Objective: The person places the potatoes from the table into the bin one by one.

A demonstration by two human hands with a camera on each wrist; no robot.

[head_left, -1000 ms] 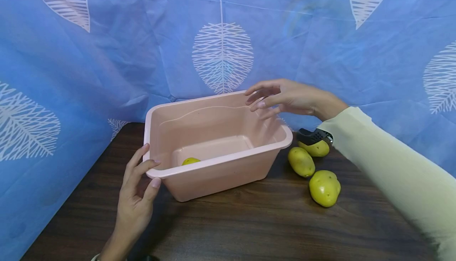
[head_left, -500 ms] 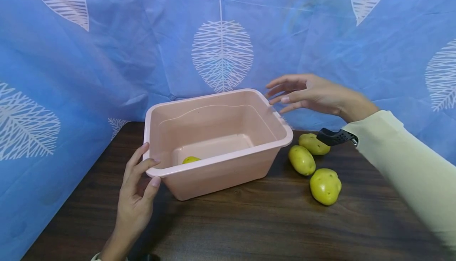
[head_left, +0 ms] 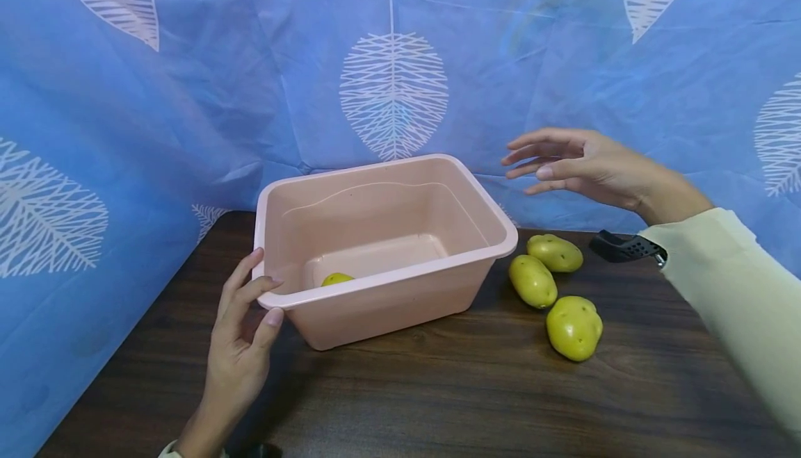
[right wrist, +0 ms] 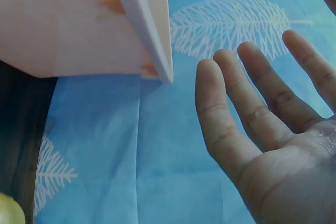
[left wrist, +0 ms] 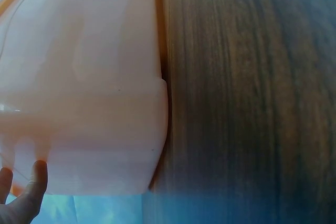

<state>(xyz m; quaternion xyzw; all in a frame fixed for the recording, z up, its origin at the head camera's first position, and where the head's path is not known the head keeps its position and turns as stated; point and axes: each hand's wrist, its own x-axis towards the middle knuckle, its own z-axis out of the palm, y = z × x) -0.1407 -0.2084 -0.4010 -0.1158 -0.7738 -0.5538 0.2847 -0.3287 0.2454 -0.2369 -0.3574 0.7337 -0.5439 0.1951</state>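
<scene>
A pink plastic basin (head_left: 388, 305) stands on the table, with one yellow potato (head_left: 338, 279) partly showing inside behind its near wall. My left hand (head_left: 238, 347) grips the basin's near left corner, fingers over the rim and thumb against the outside; in the left wrist view two fingertips (left wrist: 39, 174) lie at the basin's wall. My right hand (head_left: 582, 166) hangs in the air beyond the basin's right end, holding nothing, its fingers spread and slightly bent. Below it on the table lie three yellow potatoes: a far one (head_left: 555, 253), a middle one (head_left: 532, 281) and a near one (head_left: 574, 328).
The dark wooden table (head_left: 438, 402) ends at a blue cloth (head_left: 281, 62) with white leaf prints, which hangs behind and at the left. A black strap (head_left: 619, 246) sits at the right wrist, by the pale sleeve (head_left: 732, 291).
My right hand has moved right, from over the basin's right end out past its rim, uncovering the far potato. The left hand and the basin stay where they were.
</scene>
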